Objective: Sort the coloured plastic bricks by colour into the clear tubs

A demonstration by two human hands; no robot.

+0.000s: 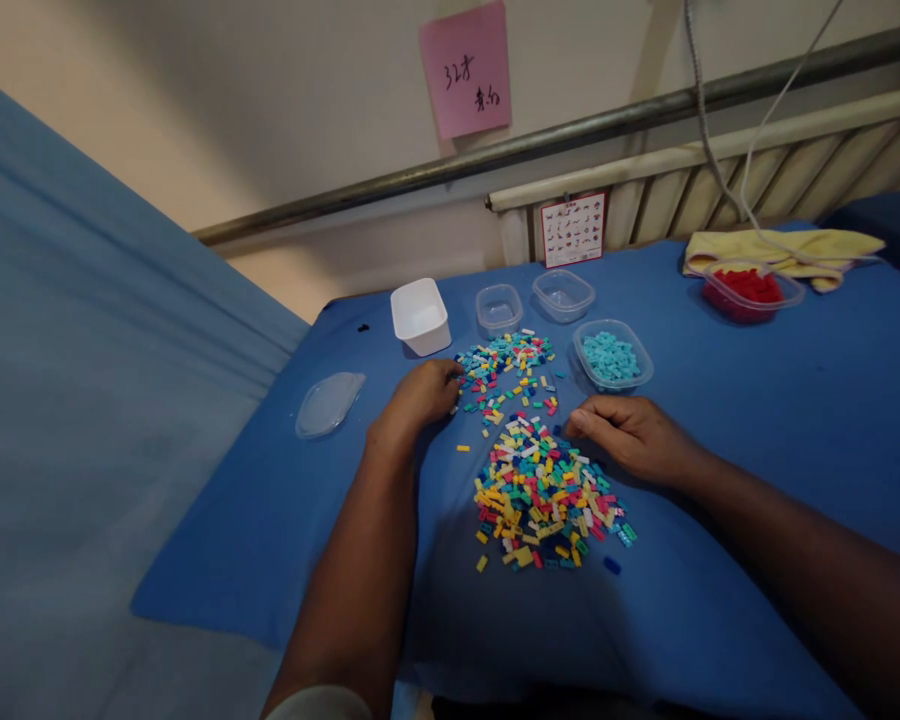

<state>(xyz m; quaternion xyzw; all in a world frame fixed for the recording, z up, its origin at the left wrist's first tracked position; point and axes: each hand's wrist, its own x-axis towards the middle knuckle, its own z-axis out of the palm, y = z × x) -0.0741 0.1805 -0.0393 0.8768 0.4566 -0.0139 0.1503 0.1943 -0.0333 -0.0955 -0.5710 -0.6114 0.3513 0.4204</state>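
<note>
Two heaps of small toy building bricks in mixed colours lie on the blue tablecloth. The near heap [540, 490] is larger; the far heap [504, 358] is flatter and trails loose bricks toward it. At the left edge of the far heap is my left hand [426, 392], its fingers curled together against the bricks. My right hand [634, 436] rests just right of the near heap, thumb and fingers closed. What either hand holds, if anything, is too small or hidden to make out. Light-blue bricks fill a clear tub [613, 356] beyond my right hand.
Behind the heaps stand a white tub [421, 318] and two clear tubs [499, 310] [563, 296]. A clear lid [330, 405] lies left. Red pieces [746, 287] in a clear tub and a yellow cloth [787, 250] are far right. A radiator [682, 190] backs the table.
</note>
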